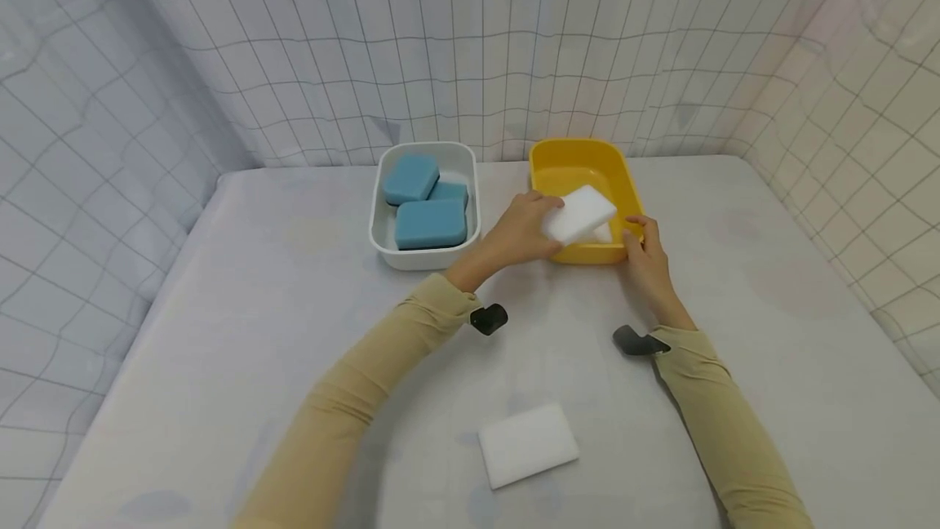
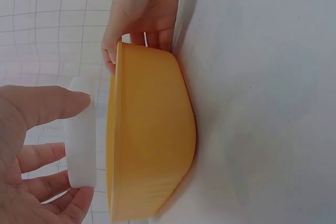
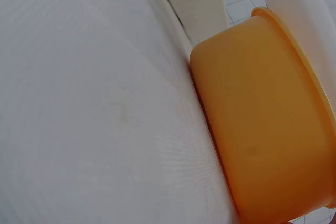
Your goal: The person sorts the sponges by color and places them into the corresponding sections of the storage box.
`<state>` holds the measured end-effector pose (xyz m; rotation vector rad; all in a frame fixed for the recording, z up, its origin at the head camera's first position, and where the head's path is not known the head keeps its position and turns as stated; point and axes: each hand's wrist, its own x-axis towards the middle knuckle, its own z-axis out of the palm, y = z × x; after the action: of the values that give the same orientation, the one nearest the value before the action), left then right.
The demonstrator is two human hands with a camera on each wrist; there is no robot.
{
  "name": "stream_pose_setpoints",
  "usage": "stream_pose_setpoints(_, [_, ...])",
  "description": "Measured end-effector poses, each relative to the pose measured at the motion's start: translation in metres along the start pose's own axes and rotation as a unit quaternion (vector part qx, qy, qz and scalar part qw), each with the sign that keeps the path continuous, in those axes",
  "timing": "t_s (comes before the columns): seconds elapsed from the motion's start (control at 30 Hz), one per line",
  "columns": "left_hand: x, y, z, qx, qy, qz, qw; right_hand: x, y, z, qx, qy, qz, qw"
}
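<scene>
A white sponge block (image 1: 580, 215) is pinched in my left hand (image 1: 523, 228), tilted above the near part of a yellow plastic tub (image 1: 624, 178). In the left wrist view the thumb lies on one side of the sponge (image 2: 82, 135), with the other fingers along its opposite side and end. My right hand (image 1: 649, 266) grips the tub's near right corner, its thumb and fingers around the rim. Beneath the held sponge, a second white piece (image 1: 604, 233) shows inside the tub, mostly hidden.
Left of the yellow tub stands a white tub (image 1: 422, 261) with blue sponges (image 1: 431, 223), dark on their undersides. Another flat white sponge (image 1: 529, 445) lies on the white-covered table (image 1: 294, 300) near the front. Grid-patterned cloth (image 1: 470, 47) hangs behind and at both sides.
</scene>
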<state>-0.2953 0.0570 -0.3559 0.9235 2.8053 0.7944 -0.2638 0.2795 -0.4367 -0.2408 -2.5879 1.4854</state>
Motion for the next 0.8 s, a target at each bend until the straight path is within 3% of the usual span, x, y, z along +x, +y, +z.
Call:
stream_pose_setpoints(0.2, [0.007,0.001,0.005,0.014,-0.005,-0.005,0.9999,0.001,-0.001,-0.001,-0.001,-0.002,-0.002,1.0000])
stream_pose_setpoints(0.63, [0.022,0.003,0.016,0.034,0.017,-0.023,0.9990,0.001,-0.001,-0.001,0.000,-0.004,-0.004,1.0000])
stream_pose_setpoints(0.8, [0.027,0.004,0.020,0.033,0.017,-0.042,0.9984,0.001,0.001,-0.001,0.006,-0.007,-0.005,0.9999])
